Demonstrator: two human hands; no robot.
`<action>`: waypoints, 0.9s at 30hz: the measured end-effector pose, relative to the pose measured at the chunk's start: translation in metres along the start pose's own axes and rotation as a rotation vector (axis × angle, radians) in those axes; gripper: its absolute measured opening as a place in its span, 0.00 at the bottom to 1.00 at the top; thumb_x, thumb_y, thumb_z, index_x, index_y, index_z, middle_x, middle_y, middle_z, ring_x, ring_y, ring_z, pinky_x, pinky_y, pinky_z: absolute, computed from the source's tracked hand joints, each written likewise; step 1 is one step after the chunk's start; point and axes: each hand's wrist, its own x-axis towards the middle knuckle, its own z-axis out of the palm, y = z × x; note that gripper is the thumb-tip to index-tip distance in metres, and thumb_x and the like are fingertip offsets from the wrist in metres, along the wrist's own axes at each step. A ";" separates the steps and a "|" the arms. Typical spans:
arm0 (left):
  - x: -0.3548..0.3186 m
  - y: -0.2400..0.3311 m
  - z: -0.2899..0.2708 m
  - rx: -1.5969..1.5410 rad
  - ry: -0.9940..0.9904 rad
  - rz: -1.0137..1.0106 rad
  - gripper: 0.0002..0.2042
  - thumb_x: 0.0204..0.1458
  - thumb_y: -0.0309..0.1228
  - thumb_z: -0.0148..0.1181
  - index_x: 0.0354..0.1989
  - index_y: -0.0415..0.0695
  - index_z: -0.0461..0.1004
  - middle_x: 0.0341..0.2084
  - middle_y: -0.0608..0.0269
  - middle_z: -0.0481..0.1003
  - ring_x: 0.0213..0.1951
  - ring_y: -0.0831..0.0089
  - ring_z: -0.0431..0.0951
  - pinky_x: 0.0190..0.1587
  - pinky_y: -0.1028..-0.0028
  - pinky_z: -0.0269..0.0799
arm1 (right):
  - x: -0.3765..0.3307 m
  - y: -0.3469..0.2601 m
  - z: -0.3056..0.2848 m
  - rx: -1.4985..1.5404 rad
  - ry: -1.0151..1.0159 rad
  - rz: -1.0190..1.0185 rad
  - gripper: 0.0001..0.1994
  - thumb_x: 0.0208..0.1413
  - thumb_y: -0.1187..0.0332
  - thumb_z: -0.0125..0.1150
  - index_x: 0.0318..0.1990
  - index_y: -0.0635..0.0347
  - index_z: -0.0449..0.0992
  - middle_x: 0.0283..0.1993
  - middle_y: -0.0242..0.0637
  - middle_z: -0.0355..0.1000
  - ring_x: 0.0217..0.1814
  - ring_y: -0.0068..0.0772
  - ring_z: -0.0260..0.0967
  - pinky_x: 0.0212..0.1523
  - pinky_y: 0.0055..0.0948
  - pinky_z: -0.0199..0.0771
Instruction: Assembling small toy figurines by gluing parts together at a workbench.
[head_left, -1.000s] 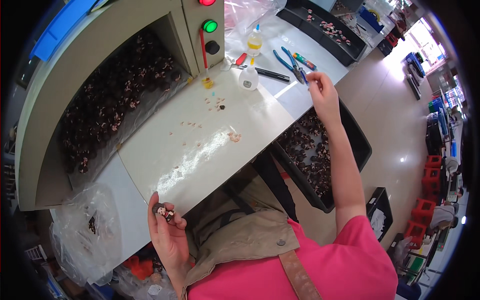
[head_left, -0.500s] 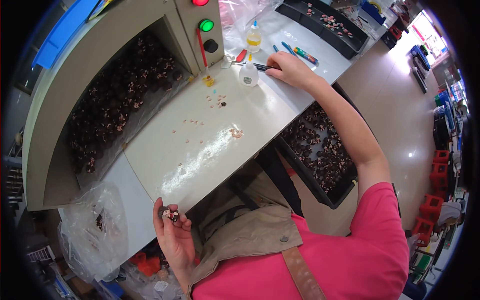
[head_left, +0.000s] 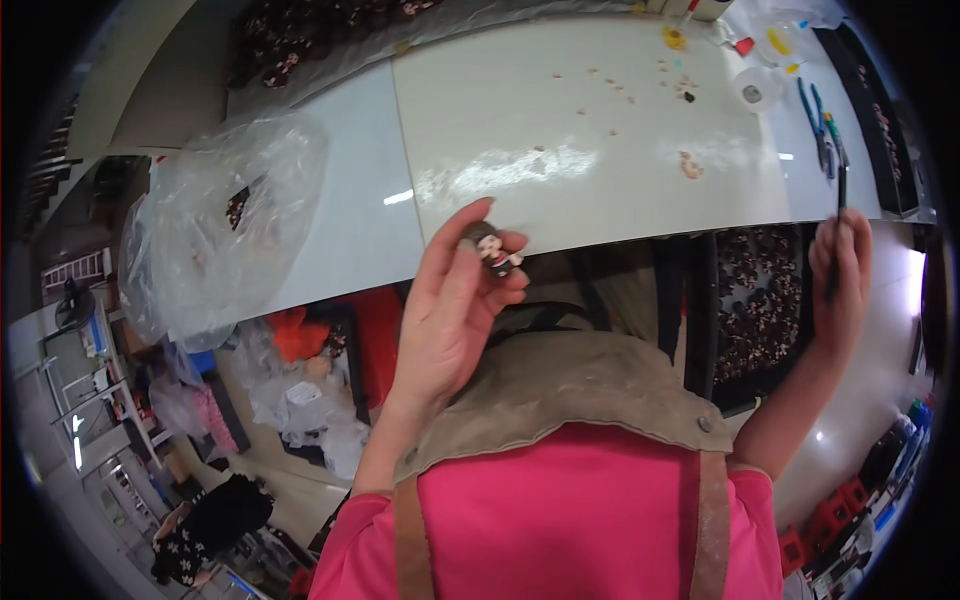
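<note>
Head view: pinching a little dark-haired figurine [head_left: 492, 252] in the left hand [head_left: 450, 310], by the near edge of the pale worktop [head_left: 490, 110], and, over on the other side, gripping a slim black tool [head_left: 842, 188] in the right hand [head_left: 845, 262], near blue-handled pliers [head_left: 823, 150]!

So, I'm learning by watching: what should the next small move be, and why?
Probably bring the slim dark tool toward the figurine: the right grip holds the tool well apart from the left grip, which holds the figurine with its face showing.
</note>
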 end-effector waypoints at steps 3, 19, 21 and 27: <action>0.003 -0.004 0.000 -0.002 -0.031 -0.044 0.22 0.61 0.34 0.43 0.62 0.42 0.52 0.45 0.57 0.68 0.37 0.77 0.71 0.42 0.79 0.70 | -0.031 -0.012 0.037 0.483 -0.384 0.025 0.09 0.59 0.67 0.49 0.43 0.61 0.65 0.27 0.32 0.61 0.23 0.17 0.57 0.17 0.13 0.54; -0.005 -0.008 0.001 0.124 -0.082 0.023 0.20 0.61 0.32 0.45 0.60 0.42 0.56 0.46 0.58 0.68 0.43 0.74 0.71 0.47 0.76 0.68 | -0.075 0.013 0.142 0.615 -0.568 -0.058 0.18 0.44 0.57 0.69 0.32 0.58 0.68 0.23 0.29 0.60 0.23 0.22 0.57 0.24 0.22 0.55; -0.005 -0.010 0.004 0.157 -0.076 0.009 0.19 0.60 0.31 0.45 0.59 0.41 0.57 0.46 0.58 0.69 0.43 0.74 0.71 0.47 0.77 0.68 | -0.073 0.014 0.136 0.519 -0.626 -0.092 0.18 0.47 0.51 0.63 0.28 0.55 0.66 0.23 0.27 0.58 0.22 0.20 0.56 0.24 0.21 0.54; -0.004 -0.014 0.008 0.202 -0.091 0.031 0.18 0.60 0.30 0.45 0.59 0.41 0.58 0.45 0.57 0.70 0.43 0.76 0.72 0.47 0.77 0.69 | -0.071 0.002 0.140 0.158 -0.714 -0.206 0.21 0.57 0.48 0.49 0.21 0.54 0.67 0.20 0.28 0.57 0.20 0.24 0.52 0.23 0.24 0.52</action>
